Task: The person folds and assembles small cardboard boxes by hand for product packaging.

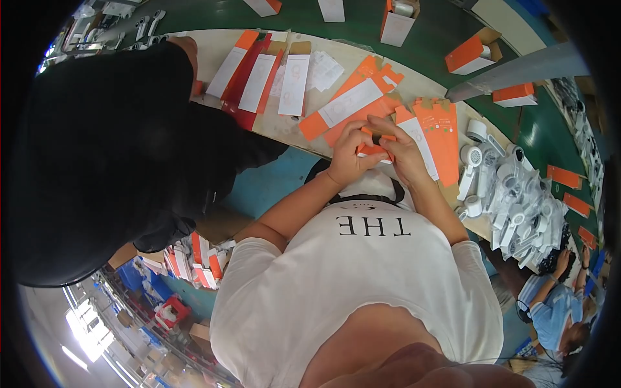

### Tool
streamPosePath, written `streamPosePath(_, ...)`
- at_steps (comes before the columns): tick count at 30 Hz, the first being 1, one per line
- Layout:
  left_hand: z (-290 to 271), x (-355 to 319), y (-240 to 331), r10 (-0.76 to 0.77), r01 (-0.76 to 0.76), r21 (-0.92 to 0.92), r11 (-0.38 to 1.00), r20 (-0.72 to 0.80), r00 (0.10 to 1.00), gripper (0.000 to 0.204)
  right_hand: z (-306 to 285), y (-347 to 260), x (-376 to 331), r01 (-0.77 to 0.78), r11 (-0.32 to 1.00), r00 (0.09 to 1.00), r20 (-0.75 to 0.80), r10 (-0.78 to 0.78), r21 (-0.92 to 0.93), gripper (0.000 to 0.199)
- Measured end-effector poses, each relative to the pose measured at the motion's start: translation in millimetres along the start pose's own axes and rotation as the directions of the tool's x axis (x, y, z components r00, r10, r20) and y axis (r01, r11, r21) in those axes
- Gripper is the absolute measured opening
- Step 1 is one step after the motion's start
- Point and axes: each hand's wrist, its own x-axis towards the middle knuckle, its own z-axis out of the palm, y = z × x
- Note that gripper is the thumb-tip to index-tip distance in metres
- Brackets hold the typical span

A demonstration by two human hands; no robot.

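Close to my body at the table edge, a small orange-and-white carton [369, 150] is held between both hands, its dark opening facing up. My left hand [348, 155] is closed round its left side. From the right, my right hand [405, 150] grips it, with fingers bent over the top flaps. My fingers hide much of the carton. Just beyond lie flat orange-and-white cartons [352, 102], overlapping one another. Right of my hands are a white-fronted carton [419, 143] and a fan of flat orange cartons [440, 129].
White handheld devices in clear bags [517, 213] are heaped on the right. Folded cartons [264, 81] and white paper slips [323, 71] lie at the far left. Upright boxes [400, 24] stand on a green conveyor [349, 31]. A person in black [116, 149] is close on my left; another [550, 304] works at right.
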Motion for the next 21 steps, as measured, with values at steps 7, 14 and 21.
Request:
streamPosePath(7,9,4,2,-0.337,0.227,-0.484,0.845,-0.153,0.929,0.037,-17,-15,1,0.043,0.981,0.985,0.172,-0.010,-0.187,0.031)
streamPosePath(14,3,-1,3,-0.089,0.088,0.017,0.996,0.031,0.996,0.040,-9,-37,9,-0.190,0.834,0.959,0.084,0.271,-0.519,0.047)
streamPosePath(21,-3,9,12,-0.158,0.143,0.130,0.981,0.115,0.981,0.053,-3,-37,17,-0.162,0.774,0.959,0.087,0.270,-0.612,0.048)
